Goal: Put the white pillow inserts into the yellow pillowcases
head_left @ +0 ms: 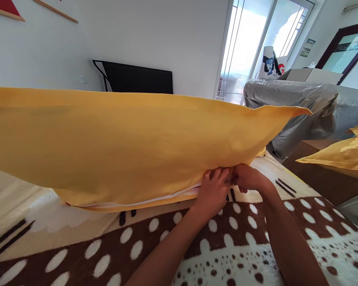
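A big yellow pillow (131, 139) with a pointed right corner stands on its long edge across the bed. Along its lower side runs a white zipper (155, 198). Near the zipper's right end, my left hand (215, 187) is closed on the yellow fabric, fingers bent over the edge. Right beside it, my right hand (248, 177) is closed in a pinch at the same seam. What lies between the right fingertips is hidden; it could be fabric or the zipper pull.
A patterned brown and cream blanket (197, 234) covers the bed under the pillow. To the right lie another yellow pillow (343, 155) and a large plastic-wrapped bundle (292, 95). A black panel (139, 77) stands against the wall behind. A bright window (256, 39) is at the back.
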Tool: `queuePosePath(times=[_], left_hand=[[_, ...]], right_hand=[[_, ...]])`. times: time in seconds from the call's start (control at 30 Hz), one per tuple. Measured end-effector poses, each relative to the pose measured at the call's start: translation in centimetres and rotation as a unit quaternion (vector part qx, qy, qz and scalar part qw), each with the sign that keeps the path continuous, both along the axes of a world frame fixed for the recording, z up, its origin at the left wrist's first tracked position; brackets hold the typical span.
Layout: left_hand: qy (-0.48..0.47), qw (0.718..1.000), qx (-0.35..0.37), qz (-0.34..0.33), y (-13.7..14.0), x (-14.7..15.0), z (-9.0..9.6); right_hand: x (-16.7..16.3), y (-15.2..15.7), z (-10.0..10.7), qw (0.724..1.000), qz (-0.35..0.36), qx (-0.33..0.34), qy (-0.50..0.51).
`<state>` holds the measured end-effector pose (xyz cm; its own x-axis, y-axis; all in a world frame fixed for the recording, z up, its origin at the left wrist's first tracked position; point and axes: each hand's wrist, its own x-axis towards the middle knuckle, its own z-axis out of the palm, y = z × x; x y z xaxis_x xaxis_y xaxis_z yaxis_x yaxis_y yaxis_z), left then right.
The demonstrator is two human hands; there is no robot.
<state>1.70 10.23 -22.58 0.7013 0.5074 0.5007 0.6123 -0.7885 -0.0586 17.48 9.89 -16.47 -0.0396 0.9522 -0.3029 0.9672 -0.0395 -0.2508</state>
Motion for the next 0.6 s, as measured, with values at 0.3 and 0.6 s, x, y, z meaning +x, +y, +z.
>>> queuePosePath(times=[0.3,0.6], left_hand=[[-0.046,0.998,-0.041,0.025,-0.3,1.1,-1.2],[-0.136,0.985,-0.098,0.044,-0.3,1.4,-0.9]], right_hand=[[0.3,0.4,-0.1,0.999,0.006,0.012,0.042],[1.6,0.3,0.2,0.985,0.024,-0.005,0.171]])
